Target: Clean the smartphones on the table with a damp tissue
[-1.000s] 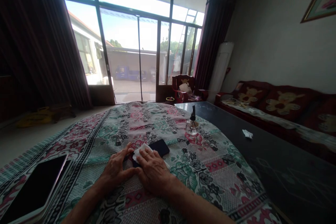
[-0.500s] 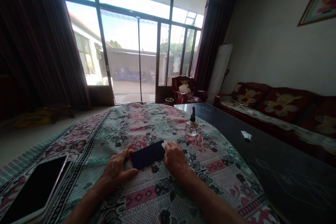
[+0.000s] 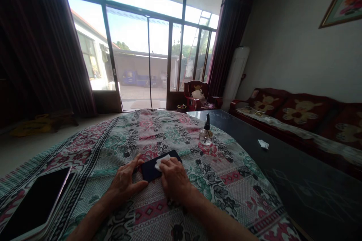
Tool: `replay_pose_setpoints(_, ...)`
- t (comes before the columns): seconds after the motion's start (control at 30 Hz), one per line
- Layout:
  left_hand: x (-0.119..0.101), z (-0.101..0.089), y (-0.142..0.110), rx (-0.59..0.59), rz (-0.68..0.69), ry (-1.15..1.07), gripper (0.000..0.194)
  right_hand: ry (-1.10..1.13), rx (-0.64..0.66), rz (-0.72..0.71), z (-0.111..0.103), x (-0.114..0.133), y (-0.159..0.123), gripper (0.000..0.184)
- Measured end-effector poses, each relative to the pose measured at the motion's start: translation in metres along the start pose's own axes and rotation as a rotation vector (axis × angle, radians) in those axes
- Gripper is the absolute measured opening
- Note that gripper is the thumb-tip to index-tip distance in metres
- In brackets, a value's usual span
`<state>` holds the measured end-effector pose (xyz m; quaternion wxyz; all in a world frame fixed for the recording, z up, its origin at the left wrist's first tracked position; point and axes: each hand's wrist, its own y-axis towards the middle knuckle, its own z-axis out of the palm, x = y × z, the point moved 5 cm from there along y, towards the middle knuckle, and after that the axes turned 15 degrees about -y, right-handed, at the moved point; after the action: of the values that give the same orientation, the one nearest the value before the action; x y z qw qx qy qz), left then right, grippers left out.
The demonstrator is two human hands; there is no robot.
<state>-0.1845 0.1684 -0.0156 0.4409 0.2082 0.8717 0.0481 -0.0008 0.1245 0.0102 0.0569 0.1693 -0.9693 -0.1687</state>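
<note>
A dark smartphone (image 3: 149, 170) lies on the flowered tablecloth (image 3: 158, 203), its screen facing up. My left hand (image 3: 126, 177) grips its left end, fingers at the far corner and thumb at the near one. A crumpled white tissue (image 3: 161, 162) is pinched in the fingers of my right hand (image 3: 174, 175) and presses on the middle of the screen. That hand hides part of the phone's near right side. Beyond it stands a small clear bottle (image 3: 206, 136) with a black pump top.
A tablet (image 3: 36, 203) lies on a stack at the near left. On the dark table (image 3: 294, 180) to the right is another crumpled tissue (image 3: 263, 144). A red sofa (image 3: 283, 115) runs along the right wall; an armchair (image 3: 195, 96) stands near the glass doors.
My right hand has slid left with the tissue, from the phone's right end to the middle of its screen. My left hand stays at the left end.
</note>
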Motion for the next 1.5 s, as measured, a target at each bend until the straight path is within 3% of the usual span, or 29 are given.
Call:
replay_pose_setpoints(0.17,0.004,0.001,0.000,0.009,0.006,-0.011,0.079,-0.076,0.054,0.202,-0.003,-0.051,0.005,0.035)
replay_pose_setpoints(0.27,0.006,0.001,0.000,0.003,0.011,-0.010,0.077,-0.110,0.042,0.255,-0.010,-0.065,0.005,0.034)
replay_pose_setpoints(0.37,0.003,0.000,0.000,-0.005,0.004,-0.004,0.075,-0.038,-0.062,0.144,-0.018,-0.047,0.005,0.036)
replay_pose_setpoints(0.47,-0.003,-0.001,-0.001,-0.012,0.000,0.003,0.076,0.042,-0.115,-0.077,-0.017,-0.010,0.003,0.034)
replay_pose_setpoints(0.6,-0.004,-0.001,0.000,-0.016,-0.004,0.001,0.083,0.041,-0.033,-0.277,-0.002,0.024,0.004,0.027)
replay_pose_setpoints(0.73,0.000,0.000,0.000,-0.002,-0.010,-0.001,0.083,0.009,0.027,-0.229,0.004,0.012,0.010,0.025)
replay_pose_setpoints(0.9,0.000,0.000,0.001,-0.001,-0.001,0.008,0.080,-0.072,0.026,0.038,0.001,-0.035,0.017,0.031)
replay_pose_setpoints(1.0,0.001,0.000,0.001,-0.005,0.008,0.016,0.076,-0.110,0.016,0.134,-0.001,-0.050,0.016,0.032)
replay_pose_setpoints(1.07,0.001,0.000,0.001,-0.011,0.011,0.022,0.074,-0.113,-0.007,0.127,-0.004,-0.046,0.013,0.032)
replay_pose_setpoints(1.17,0.001,0.000,0.001,-0.017,0.014,0.024,0.074,-0.081,-0.040,0.001,-0.006,-0.024,0.008,0.031)
replay_pose_setpoints(1.33,0.001,0.000,0.001,-0.022,0.006,0.017,0.079,-0.076,0.042,-0.231,0.000,0.014,0.001,0.023)
replay_pose_setpoints(1.4,0.001,0.000,0.000,-0.017,0.005,0.015,0.080,-0.103,0.080,-0.195,0.000,0.011,0.001,0.023)
replay_pose_setpoints(1.5,0.001,0.000,0.000,-0.006,0.006,0.006,0.078,-0.163,0.133,-0.042,-0.006,-0.013,0.005,0.025)
